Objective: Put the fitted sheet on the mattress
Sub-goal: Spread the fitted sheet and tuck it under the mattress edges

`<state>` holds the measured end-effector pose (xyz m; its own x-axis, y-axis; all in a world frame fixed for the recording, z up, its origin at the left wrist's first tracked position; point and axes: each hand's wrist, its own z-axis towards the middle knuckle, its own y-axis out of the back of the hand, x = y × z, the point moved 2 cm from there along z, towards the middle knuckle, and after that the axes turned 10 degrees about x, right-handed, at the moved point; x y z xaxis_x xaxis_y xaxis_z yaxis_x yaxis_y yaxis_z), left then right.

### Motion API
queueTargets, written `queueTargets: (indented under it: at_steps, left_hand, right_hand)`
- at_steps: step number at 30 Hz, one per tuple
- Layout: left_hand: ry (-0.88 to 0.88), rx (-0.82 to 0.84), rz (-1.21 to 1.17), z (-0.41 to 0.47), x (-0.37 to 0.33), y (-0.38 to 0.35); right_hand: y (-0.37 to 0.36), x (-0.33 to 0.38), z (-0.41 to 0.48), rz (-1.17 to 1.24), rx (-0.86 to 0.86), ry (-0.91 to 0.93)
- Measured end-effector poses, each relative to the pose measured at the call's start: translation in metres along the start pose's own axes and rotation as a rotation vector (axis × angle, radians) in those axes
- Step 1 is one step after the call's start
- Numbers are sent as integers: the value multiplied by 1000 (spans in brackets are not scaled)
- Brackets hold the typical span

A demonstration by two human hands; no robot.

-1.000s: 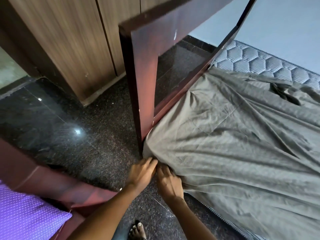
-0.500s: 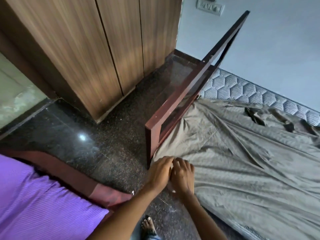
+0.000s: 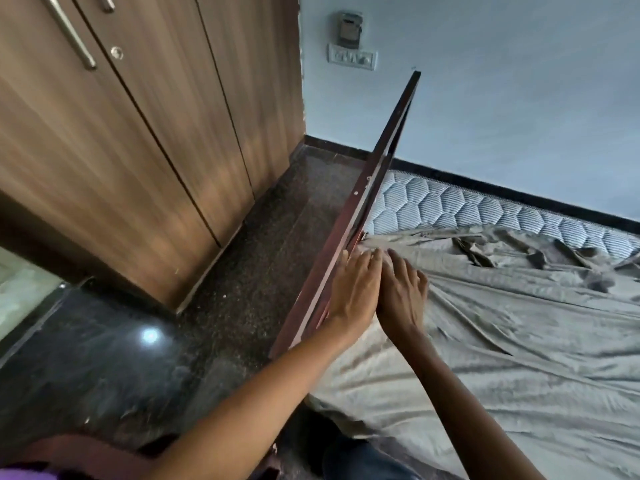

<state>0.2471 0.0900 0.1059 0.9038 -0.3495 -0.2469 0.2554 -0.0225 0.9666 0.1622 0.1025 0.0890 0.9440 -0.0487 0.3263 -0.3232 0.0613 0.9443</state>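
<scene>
- My left hand [image 3: 353, 289] and right hand [image 3: 403, 292] lie side by side, fingers straight, pressing flat on the fitted sheet [image 3: 519, 341] and gripping nothing.
- The sheet's loose edge lies just past my fingertips and runs off rightward.
- Bare mattress [image 3: 450, 206] shows beyond; my left hand is nearer the wooden frame [image 3: 363, 209].
- I count one sheet, one mattress.

Sheet [image 3: 502, 323] on mattress [image 3: 450, 206]; frame [image 3: 349, 233] left of it; wardrobe [image 3: 138, 133] further left.

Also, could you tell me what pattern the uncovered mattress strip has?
The mattress shows striped, quilted hexagons; head view.
</scene>
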Motion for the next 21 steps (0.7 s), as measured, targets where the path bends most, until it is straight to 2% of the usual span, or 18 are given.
queueTargets:
  at_steps: [3, 10, 13, 17, 21]
  left_hand:
    - [-13, 10, 12, 32, 11, 14]
    - [-132, 105, -48, 82, 57, 29]
    - [-238, 118, -88, 107, 85, 36]
    - [-388, 109, -148, 151, 140, 49]
    - [-526, 133, -155, 186, 209, 43]
  right_hand:
    - [8, 6, 35, 0, 83, 6]
    - [-3, 31, 88, 99, 70, -29]
    - [-14, 48, 113, 128, 18, -88]
    - [-31, 87, 160, 129, -142, -122]
    - [-69, 137, 200, 193, -199, -287]
